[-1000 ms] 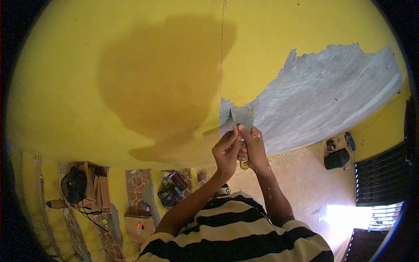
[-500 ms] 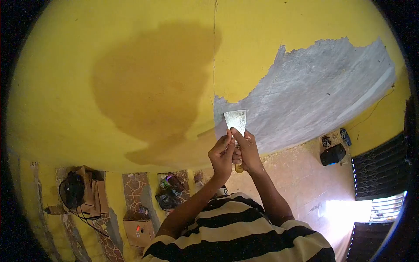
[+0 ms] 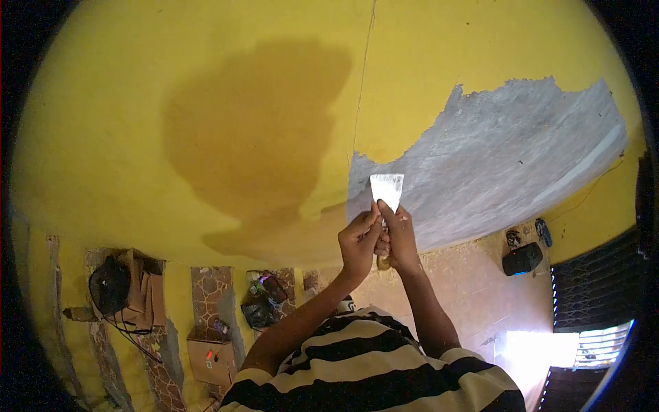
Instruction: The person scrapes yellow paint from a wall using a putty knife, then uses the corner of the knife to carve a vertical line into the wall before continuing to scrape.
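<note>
A scraper with a wide metal blade (image 3: 388, 186) and a yellowish handle (image 3: 383, 263) points up at the wall in front of me. My right hand (image 3: 400, 242) is closed around the handle, its thumb pressed on the base of the blade. Against it, my left hand (image 3: 360, 247) pinches at the same place from the left side. The bright blade overlaps the left part of a bare grey patch (image 3: 508, 147), whose ragged upper edge meets yellow paint (image 3: 405, 62).
A crack (image 3: 362, 82) runs up the wall from the patch. Below left are a black fan-like object (image 3: 110, 285), cardboard boxes (image 3: 209, 360) and dark bags (image 3: 259, 312). A black speaker-like box (image 3: 522, 259) and footwear (image 3: 543, 232) sit on the tiled floor (image 3: 473, 281) at right.
My view has shifted a little, so the wall patch sits farther right and lower. Both hands and the scraper appear slightly farther right, and the blade catches more light. The grip stays two-handed.
</note>
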`<state>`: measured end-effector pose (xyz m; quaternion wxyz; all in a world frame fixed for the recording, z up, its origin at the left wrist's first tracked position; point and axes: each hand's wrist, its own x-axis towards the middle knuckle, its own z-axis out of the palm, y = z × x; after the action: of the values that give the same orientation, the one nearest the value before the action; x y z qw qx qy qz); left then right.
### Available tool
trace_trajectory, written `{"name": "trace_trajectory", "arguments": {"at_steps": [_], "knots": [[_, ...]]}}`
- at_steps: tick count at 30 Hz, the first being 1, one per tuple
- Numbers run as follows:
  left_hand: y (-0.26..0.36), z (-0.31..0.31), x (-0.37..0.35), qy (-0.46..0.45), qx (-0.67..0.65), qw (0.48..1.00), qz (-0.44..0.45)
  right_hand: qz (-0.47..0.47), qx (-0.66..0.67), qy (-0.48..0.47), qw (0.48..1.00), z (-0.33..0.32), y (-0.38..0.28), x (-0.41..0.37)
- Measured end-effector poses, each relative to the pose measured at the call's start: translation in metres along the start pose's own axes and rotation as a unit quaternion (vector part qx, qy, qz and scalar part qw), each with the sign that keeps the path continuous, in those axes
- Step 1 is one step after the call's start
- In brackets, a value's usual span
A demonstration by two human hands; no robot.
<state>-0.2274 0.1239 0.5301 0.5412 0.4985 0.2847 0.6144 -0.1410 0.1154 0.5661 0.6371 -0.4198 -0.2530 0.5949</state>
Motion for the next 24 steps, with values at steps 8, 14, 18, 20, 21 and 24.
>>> {"name": "trace_trajectory", "arguments": {"at_steps": [8,14,18,20,21,24], "knots": [[-0.002,0.001,0.008,-0.006,-0.019,1.0,-0.024,0.01,0.026,-0.009,1.0,0.001,-0.007,-0.002],[0.008,0.005,0.01,-0.024,-0.012,0.994,-0.102,-0.003,-0.011,-0.011,1.0,-0.002,-0.017,0.004],[0.002,0.007,0.013,-0.02,-0.057,0.996,-0.068,-0.009,0.017,-0.009,1.0,-0.006,-0.014,0.008],[-0.012,0.0,0.001,-0.018,-0.02,0.997,-0.069,0.003,0.023,0.004,1.0,-0.013,-0.001,0.002],[-0.018,-0.002,-0.002,-0.018,-0.019,0.997,-0.072,0.012,0.025,0.012,1.0,-0.017,0.005,-0.001],[-0.009,0.0,0.006,-0.026,-0.017,0.999,-0.044,0.012,-0.001,0.006,1.0,-0.007,-0.009,0.008]]}}
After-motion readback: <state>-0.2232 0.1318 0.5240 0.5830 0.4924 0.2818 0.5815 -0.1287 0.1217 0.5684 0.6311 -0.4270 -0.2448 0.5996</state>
